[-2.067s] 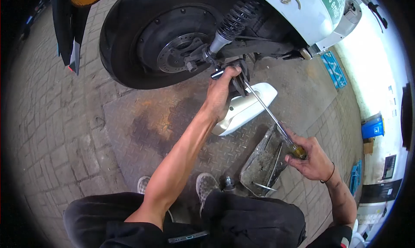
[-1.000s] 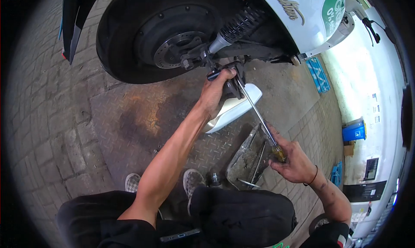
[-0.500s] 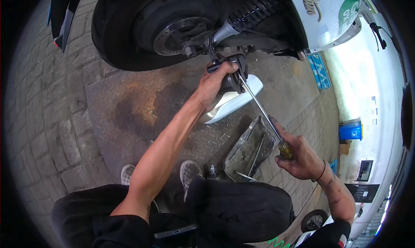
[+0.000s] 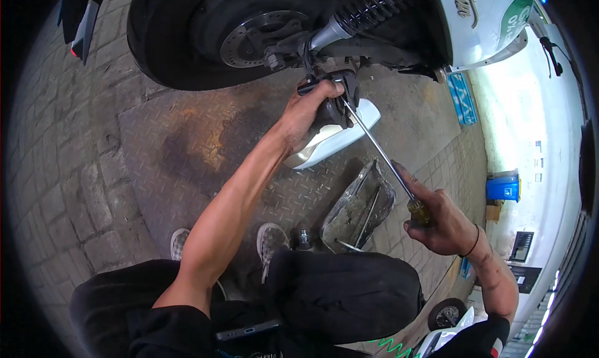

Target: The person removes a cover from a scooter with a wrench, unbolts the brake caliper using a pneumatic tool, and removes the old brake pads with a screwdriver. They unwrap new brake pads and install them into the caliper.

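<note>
My left hand [image 4: 306, 111] is closed around a dark brake caliper [image 4: 346, 83], thumb on top, below the scooter's rear wheel [image 4: 181, 46] and shock absorber [image 4: 359, 18]. A hose joins the caliper near the brake disc [image 4: 249, 40]. My right hand [image 4: 442, 224] grips the yellowish handle of a long screwdriver [image 4: 382, 151]. Its shaft slants up and left, with the tip at the caliper; the exact contact point is hard to make out. Behind my left hand, a white curved body panel [image 4: 340, 140] lies on the metal plate.
A grimy tray [image 4: 334, 224] holding long thin rods sits on the floor near my knee, beside a metal socket [image 4: 304, 236]. Textured metal plate [image 4: 187, 146] covers the paving. At the right stand a blue bin [image 4: 503, 188] and a blue crate [image 4: 462, 99]. A phone [image 4: 248, 330] rests on my lap.
The view has shifted slightly, so the scooter and floor items appear a little higher. Both hands keep their hold, with the screwdriver still at the caliper at nearly the same angle.
</note>
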Demonstrator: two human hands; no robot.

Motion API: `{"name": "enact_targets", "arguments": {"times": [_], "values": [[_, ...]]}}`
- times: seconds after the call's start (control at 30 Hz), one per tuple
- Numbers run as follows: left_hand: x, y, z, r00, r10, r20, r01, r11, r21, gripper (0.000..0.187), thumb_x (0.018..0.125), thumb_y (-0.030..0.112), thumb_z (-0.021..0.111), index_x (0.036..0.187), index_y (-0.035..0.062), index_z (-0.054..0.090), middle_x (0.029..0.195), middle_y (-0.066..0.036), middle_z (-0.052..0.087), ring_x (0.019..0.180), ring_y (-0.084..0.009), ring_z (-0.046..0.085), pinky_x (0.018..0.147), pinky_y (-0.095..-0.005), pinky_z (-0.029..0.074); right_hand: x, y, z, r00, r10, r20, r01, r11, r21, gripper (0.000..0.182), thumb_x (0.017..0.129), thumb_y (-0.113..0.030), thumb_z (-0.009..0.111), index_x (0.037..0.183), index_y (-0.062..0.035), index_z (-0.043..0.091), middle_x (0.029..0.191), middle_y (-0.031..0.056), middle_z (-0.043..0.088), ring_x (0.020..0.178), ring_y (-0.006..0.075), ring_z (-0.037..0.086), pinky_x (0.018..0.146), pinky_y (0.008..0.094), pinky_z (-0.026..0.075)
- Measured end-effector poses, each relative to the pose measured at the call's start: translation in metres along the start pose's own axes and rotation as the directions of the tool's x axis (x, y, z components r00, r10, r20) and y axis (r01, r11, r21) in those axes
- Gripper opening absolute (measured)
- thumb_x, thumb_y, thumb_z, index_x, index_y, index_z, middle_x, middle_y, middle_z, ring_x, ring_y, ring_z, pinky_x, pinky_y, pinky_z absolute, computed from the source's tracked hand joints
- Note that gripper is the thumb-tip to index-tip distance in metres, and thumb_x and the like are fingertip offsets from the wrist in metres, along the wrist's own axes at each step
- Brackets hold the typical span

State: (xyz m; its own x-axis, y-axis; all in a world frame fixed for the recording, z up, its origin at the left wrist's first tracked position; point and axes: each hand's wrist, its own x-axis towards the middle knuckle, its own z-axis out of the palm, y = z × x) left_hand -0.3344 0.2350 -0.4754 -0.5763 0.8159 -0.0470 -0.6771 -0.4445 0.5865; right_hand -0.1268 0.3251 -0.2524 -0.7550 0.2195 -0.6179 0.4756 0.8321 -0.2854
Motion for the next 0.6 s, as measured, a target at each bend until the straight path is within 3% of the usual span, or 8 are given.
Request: {"name": "enact_targets", "arguments": {"times": [0.23, 0.33, 0.4, 0.6], "values": [[0.001, 0.0, -0.001, 0.999, 0.021, 0.027, -0.021, 1.0, 0.009, 0.052, 0.091, 0.038, 0.062, 0.126, -0.0005, 0.062, 0.109, -0.011, 0.067, 0.096, -0.0209, 0.066, 0.089, -0.0364, 0.055, 0.0, 0.0, -0.005, 1.0, -0.016, 0.007, 0.016, 0.999, -0.028, 0.09, 0.077, 0.005, 0.067, 0.159, -0.0081, 0.034, 0.069, 0.0254, 0.06, 0.068, 0.0445, 0.065, 0.072, 0.0428, 0.054], [0.001, 0.002, -0.001, 1.0, 0.015, 0.013, -0.014, 0.997, -0.075, 0.038, 0.089, 0.026, 0.068, 0.117, 0.0008, 0.063, 0.098, -0.008, 0.069, 0.084, -0.0178, 0.07, 0.078, -0.0343, 0.062, 0.0, -0.004, -0.006, 1.0, -0.015, 0.007, 0.016, 0.999, -0.034, 0.089, 0.077, 0.005, 0.066, 0.159, -0.0078, 0.035, 0.067, 0.0246, 0.059, 0.067, 0.0448, 0.065, 0.07, 0.043, 0.053], [-0.001, 0.002, -0.001, 1.0, 0.016, 0.018, -0.017, 0.999, 0.036, 0.052, 0.091, 0.038, 0.062, 0.125, -0.0002, 0.062, 0.109, -0.011, 0.067, 0.097, -0.0211, 0.065, 0.087, -0.0365, 0.055, 0.001, -0.004, -0.006, 1.0, -0.004, 0.012, 0.005, 0.999, -0.042, 0.088, 0.077, 0.005, 0.066, 0.159, -0.0076, 0.035, 0.066, 0.0243, 0.059, 0.066, 0.045, 0.064, 0.07, 0.043, 0.053], [0.003, -0.002, -0.005, 0.999, 0.024, 0.047, -0.026, 0.998, 0.051, 0.054, 0.091, 0.041, 0.06, 0.125, -0.0014, 0.062, 0.109, -0.012, 0.067, 0.096, -0.0209, 0.065, 0.086, -0.036, 0.055, 0.002, -0.006, -0.011, 0.998, 0.034, 0.048, -0.031, 0.998, -0.05, 0.088, 0.078, 0.005, 0.065, 0.159, -0.0078, 0.034, 0.063, 0.0218, 0.057, 0.06, 0.0402, 0.062, 0.068, 0.0415, 0.053]]}}
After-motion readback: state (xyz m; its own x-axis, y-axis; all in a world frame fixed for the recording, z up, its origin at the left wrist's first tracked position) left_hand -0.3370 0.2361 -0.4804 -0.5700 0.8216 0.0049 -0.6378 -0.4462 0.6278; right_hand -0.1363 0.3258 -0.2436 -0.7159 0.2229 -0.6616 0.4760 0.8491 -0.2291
